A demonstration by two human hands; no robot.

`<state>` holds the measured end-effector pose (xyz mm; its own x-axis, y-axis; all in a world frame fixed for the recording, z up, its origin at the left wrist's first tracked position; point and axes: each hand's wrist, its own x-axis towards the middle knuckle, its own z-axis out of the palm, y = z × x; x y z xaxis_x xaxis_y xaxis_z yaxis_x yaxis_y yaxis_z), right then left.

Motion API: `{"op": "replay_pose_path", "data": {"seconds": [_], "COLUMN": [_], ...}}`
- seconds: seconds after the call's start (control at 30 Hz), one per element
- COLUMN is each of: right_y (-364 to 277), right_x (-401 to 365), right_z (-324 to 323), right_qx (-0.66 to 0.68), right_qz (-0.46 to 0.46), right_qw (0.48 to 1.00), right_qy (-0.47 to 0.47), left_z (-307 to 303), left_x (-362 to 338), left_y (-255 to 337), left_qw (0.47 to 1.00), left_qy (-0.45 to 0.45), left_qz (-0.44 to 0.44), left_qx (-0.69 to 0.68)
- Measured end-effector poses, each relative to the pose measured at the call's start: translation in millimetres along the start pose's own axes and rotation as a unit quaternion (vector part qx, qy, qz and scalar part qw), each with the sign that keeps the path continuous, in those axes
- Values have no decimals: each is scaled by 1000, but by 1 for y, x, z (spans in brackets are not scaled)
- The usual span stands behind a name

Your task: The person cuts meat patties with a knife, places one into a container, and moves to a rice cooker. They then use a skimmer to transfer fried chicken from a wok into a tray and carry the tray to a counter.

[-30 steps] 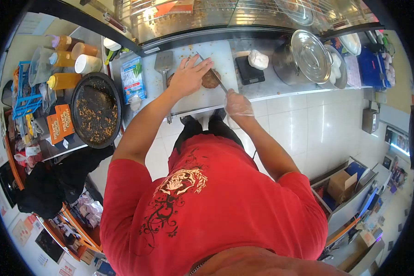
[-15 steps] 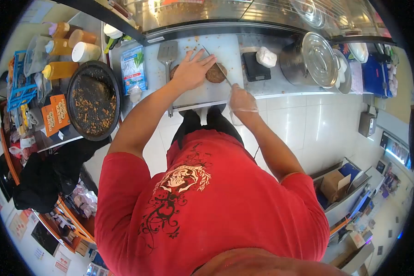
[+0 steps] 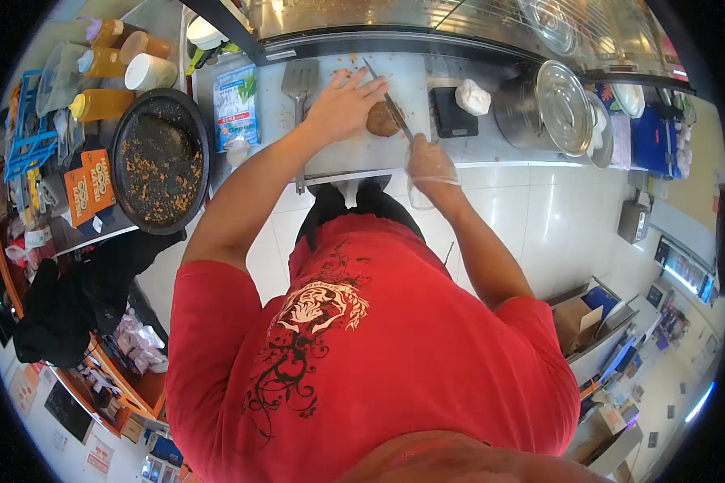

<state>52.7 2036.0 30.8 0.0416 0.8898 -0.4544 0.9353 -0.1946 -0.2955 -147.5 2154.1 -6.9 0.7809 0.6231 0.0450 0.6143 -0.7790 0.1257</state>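
A round brown patty [image 3: 383, 120] lies on the white cutting board [image 3: 415, 88]. Across it slants a long knife [image 3: 395, 111], its tip pointing away from me. My right hand [image 3: 431, 165], in a clear plastic glove, is closed round the handle. My left hand [image 3: 348, 106] is bare, fingers spread, palm down over the board, just left of the patty; its fingertips are beside the blade. What lies beneath the palm is hidden. To its left rests a metal spatula [image 3: 300, 84], its handle running toward the front edge.
Left are a blue-white packet [image 3: 237, 105], a black pan with crumbs [image 3: 122, 165] and sauce bottles [image 3: 105, 105]. Right of the board are a black scale [image 3: 453, 117] with a white bundle [image 3: 473, 97] and a large steel pot [image 3: 517, 111]. A glass case edge [image 3: 395, 43] runs behind.
Both hands have shifted slightly to the right in view. The view itself has moved a little. The knife still lies across the patty.
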Motion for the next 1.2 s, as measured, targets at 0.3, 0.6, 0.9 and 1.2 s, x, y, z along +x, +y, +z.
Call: {"op": "replay_pose_path", "data": {"seconds": [0.3,0.6,0.9,1.2], "right_y": [13,30,-2,-21], "right_x": [13,27,9,10], "right_z": [55,87,34,37], "right_qx": [5,-24,-4,99], "right_qz": [-100,-194,-90,-4], "right_qw": [992,978,995,995], "right_qy": [79,67,39,-27], "left_z": [8,8,2,4], "left_x": [-9,-4,-7,-18], "left_y": [-8,-2,-7,-10], "left_qw": [999,989,996,998], "left_qy": [-53,-134,-76,-46], "left_qz": [-7,-10,-7,-9], "left_qx": [6,66,39,31]}}
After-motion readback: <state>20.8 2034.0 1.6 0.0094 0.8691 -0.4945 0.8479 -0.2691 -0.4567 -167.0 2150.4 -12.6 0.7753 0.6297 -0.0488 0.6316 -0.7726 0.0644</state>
